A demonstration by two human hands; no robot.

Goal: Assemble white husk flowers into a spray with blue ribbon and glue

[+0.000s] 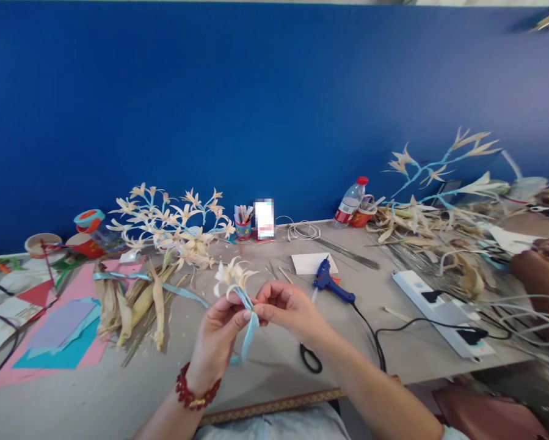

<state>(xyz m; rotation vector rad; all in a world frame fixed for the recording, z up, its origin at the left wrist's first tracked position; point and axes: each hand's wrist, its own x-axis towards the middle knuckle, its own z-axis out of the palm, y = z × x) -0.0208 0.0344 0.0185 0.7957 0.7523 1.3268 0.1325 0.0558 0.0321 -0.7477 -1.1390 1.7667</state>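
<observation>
My left hand (217,342), with a red bead bracelet on the wrist, pinches a small cream husk flower (231,274) at its stem. A light blue ribbon (249,321) wraps the stem and hangs down between my hands. My right hand (289,308) is closed in a pinch on the ribbon close to the flower. Both hands are held above the grey table (118,391), near its front edge.
A blue glue gun (331,284) with a black cord and black scissors (311,359) lie right of my hands. Dried husks (132,308), coloured paper (63,333) and a flower branch (173,223) are on the left. A power strip (443,311) and another person's hands (542,269) are on the right.
</observation>
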